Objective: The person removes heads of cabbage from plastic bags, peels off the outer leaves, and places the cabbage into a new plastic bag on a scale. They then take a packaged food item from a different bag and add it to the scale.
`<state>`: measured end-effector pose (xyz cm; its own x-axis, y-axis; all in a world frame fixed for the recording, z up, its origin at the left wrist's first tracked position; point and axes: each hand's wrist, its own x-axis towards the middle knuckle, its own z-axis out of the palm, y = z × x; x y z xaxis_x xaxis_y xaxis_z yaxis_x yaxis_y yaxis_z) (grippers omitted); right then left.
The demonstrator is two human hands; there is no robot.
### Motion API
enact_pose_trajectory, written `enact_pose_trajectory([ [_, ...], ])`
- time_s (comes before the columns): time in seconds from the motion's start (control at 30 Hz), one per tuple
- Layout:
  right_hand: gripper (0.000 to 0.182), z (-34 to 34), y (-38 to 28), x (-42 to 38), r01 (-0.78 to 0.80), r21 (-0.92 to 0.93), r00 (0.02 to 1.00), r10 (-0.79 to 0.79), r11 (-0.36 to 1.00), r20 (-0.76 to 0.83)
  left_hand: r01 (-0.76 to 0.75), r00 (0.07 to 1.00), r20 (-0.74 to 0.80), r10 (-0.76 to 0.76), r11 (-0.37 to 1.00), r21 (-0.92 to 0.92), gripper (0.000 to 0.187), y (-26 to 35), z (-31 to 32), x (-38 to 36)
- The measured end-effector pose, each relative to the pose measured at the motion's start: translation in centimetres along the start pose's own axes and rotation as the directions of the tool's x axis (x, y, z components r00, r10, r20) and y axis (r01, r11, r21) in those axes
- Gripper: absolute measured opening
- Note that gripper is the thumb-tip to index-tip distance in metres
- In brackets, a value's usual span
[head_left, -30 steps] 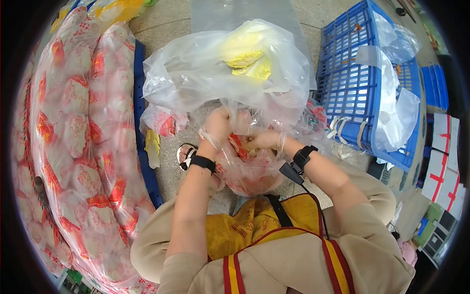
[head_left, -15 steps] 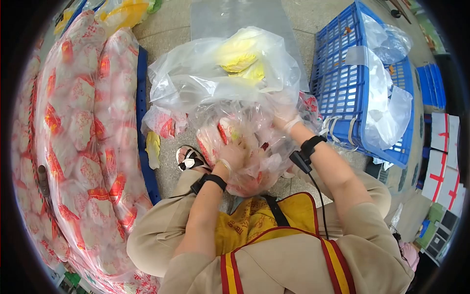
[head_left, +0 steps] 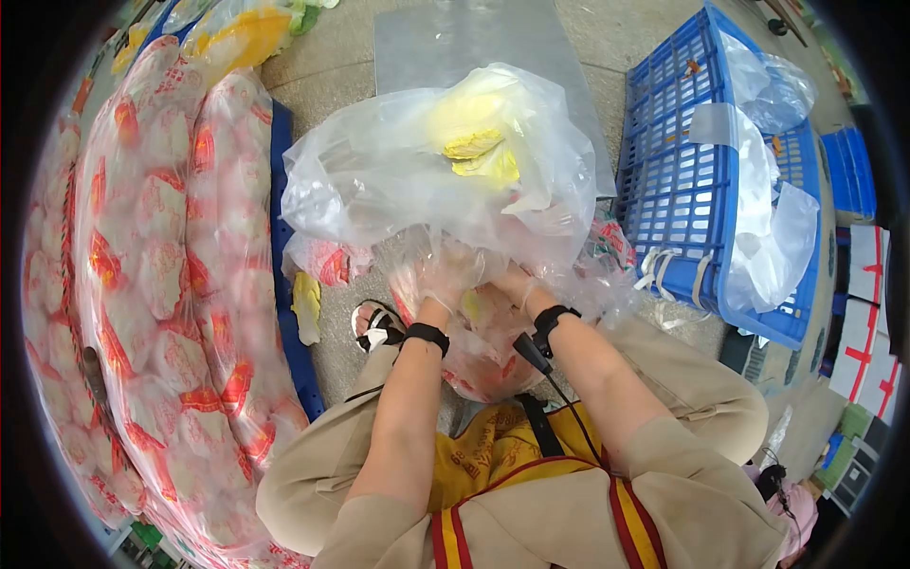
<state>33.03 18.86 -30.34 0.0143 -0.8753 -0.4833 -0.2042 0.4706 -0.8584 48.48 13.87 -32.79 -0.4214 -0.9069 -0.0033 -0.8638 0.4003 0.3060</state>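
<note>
In front of me a clear plastic bag [head_left: 493,365] bulges with red-and-white printed packs, low between my legs. My left hand [head_left: 447,270] reaches in at its upper left, its fingers hazy behind the plastic film. Close beside it my right hand [head_left: 507,282] goes into the same plastic folds from the right, fingers hidden. Just beyond both hands lies a large translucent bag [head_left: 360,166], its near edge overlapping them. Pale yellow cabbage leaves [head_left: 479,156] show in that bag's right part.
Long clear sacks of red-and-white wrapped packs [head_left: 161,284] stand at left along a blue edge. A loose yellow leaf [head_left: 306,308] lies on the floor near my sandaled foot [head_left: 374,322]. At right is a blue crate [head_left: 673,180] draped with plastic sheets. A grey mat [head_left: 474,38] lies ahead.
My right hand has come left and down, closer to my left hand. My left hand has moved up toward the big bag's near edge. The big bag now lies over my hands.
</note>
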Motion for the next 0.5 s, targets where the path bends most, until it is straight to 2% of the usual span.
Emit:
enact_pose_trajectory([
  [0.03,0.039,0.2,1.0,0.1,0.04,-0.088,0.994,-0.049,0.995,-0.101,-0.108,0.989,0.113,0.099,0.991,0.078,0.046,-2.2,4.8,0.2],
  [0.07,0.039,0.1,1.8,0.0,0.037,-0.086,0.994,-0.046,0.996,-0.1,-0.221,0.955,0.234,0.185,0.965,0.139,0.049,-3.7,7.3,0.5],
  [0.1,0.039,0.0,2.7,-0.4,0.263,-0.435,0.942,-0.326,0.861,-0.077,-0.285,0.9,0.388,0.199,0.942,0.176,0.05,-3.1,2.9,1.5],
  [0.13,0.039,0.1,3.5,-0.8,0.418,-0.712,0.83,-0.556,0.565,0.046,-0.358,0.818,0.536,0.208,0.914,0.191,0.051,-2.3,-2.0,2.6],
  [0.17,0.039,-0.5,1.6,-2.0,0.411,-0.709,0.836,-0.546,0.573,0.043,-0.429,0.716,0.666,0.211,0.885,0.18,0.052,-1.5,-6.9,3.7],
  [0.2,0.029,-1.8,-3.0,-3.5,0.157,-0.549,0.982,-0.19,0.821,-0.004,-0.431,0.711,0.67,0.214,0.885,0.175,0.052,-2.0,-7.4,3.6],
  [0.23,0.03,-2.5,-5.8,-4.3,-0.171,-0.362,0.981,0.194,0.916,0.029,-0.17,0.783,0.607,0.136,0.986,-0.002,0.048,-2.5,-7.7,3.4],
  [0.27,0.03,-2.1,-5.2,-4.2,-0.176,-0.361,0.98,0.199,0.916,0.029,0.099,0.828,0.56,0.029,0.975,-0.197,0.045,-2.6,-8.0,3.2],
  [0.3,0.027,-1.5,-3.7,-3.6,-0.059,-0.68,0.994,0.109,0.73,0.03,0.098,0.828,0.56,0.031,0.975,-0.198,0.045,-2.3,-8.2,3.1],
  [0.33,0.024,-0.9,-2.2,-3.0,0.048,-0.901,0.998,0.023,0.431,0.065,0.109,0.849,0.528,0.021,0.971,-0.214,0.04,-2.0,-8.5,3.1],
  [0.37,0.024,-0.3,0.6,-2.1,0.047,-0.901,0.998,0.021,0.432,0.062,0.119,0.869,0.495,0.01,0.966,-0.23,0.035,-1.6,-9.0,3.0],
  [0.4,0.023,0.2,3.9,-0.9,0.136,-0.798,0.983,-0.178,0.586,0.037,0.116,0.87,0.493,0.012,0.967,-0.227,0.035,-0.8,-10.4,3.0],
  [0.43,0.023,0.3,5.5,-0.2,0.254,-0.672,0.931,-0.365,0.696,-0.026,0.186,0.887,0.462,0.009,0.908,-0.376,0.035,0.2,-12.6,3.2],
  [0.47,0.023,-0.2,4.8,-0.4,0.255,-0.672,0.929,-0.369,0.696,-0.029,0.245,0.902,0.433,0.002,0.821,-0.515,0.036,0.8,-14.0,3.3],
  [0.5,0.022,-0.8,3.2,-1.2,0.336,-0.722,0.844,-0.534,0.604,-0.053,0.242,0.902,0.431,0.005,0.822,-0.515,0.036,0.2,-13.5,3.3],
])
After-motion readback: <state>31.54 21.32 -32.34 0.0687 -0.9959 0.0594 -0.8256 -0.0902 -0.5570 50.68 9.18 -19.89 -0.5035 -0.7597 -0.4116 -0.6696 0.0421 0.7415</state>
